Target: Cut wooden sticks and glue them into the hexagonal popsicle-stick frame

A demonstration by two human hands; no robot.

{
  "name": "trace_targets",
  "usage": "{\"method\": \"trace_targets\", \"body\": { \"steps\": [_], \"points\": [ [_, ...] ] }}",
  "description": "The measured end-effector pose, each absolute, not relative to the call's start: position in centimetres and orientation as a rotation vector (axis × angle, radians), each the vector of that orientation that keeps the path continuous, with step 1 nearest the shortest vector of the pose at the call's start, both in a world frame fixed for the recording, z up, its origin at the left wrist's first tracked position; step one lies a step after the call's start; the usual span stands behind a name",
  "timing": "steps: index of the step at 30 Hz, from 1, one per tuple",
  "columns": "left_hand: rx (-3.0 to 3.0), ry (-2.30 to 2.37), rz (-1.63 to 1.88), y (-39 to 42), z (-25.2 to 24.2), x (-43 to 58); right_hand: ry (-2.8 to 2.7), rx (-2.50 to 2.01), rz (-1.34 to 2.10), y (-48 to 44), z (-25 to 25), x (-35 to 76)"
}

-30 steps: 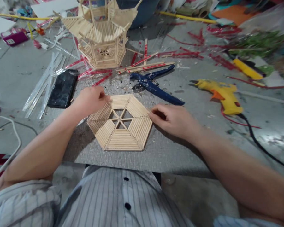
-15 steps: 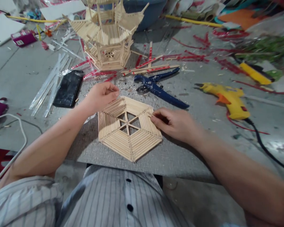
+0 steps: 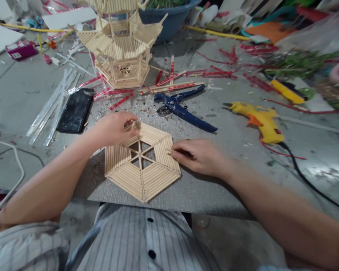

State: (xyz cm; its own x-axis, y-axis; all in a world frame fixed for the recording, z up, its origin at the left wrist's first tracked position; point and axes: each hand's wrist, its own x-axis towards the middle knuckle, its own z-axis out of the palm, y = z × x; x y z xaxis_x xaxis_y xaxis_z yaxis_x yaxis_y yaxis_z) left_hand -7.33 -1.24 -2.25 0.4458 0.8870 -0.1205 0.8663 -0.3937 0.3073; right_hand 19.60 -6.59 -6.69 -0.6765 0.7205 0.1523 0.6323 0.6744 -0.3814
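A hexagonal panel of thin wooden sticks [image 3: 143, 183], with a spoked opening in its middle, lies flat on the grey board in front of me. My left hand [image 3: 117, 128] is over its far left edge, fingers curled toward the thumb; what they pinch, if anything, is too blurred to make out. At the panel's right side, my right hand [image 3: 199, 156] is closed in a pinch. A short wooden stick [image 3: 168, 151] pokes out from between its thumb and forefinger, over the panel's surface.
Beyond the panel stands a tiered stick pavilion [image 3: 121, 51]. Blue cutters [image 3: 183, 112], a black phone [image 3: 75, 111] and clear glue sticks [image 3: 52, 107] lie about. To the right rests a yellow glue gun [image 3: 257, 116] with its cord. Behind are red strips [image 3: 211, 71] and a blue basin [image 3: 166, 22].
My left hand has come nearer, from just past the panel's far edge to over it. My right hand stays at the right side with the stick. The whole view has shifted slightly.
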Motion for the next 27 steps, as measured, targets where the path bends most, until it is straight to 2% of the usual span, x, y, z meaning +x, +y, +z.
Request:
{"method": "trace_targets", "body": {
  "steps": [3,9,27],
  "points": [
    [2.478,1.437,-0.035,-1.7,-1.9,-7.4,-2.458,-1.283,0.311,-6.2,-6.5,20.0],
    [2.545,1.454,-0.065,-2.3,-2.5,-7.3,-2.131,-1.642,0.118,-4.8,-7.0,21.4],
    [2.631,1.453,-0.096,-2.9,-2.5,-7.5,-2.285,-1.404,0.095,-4.8,-7.7,21.0]
  ]
}}
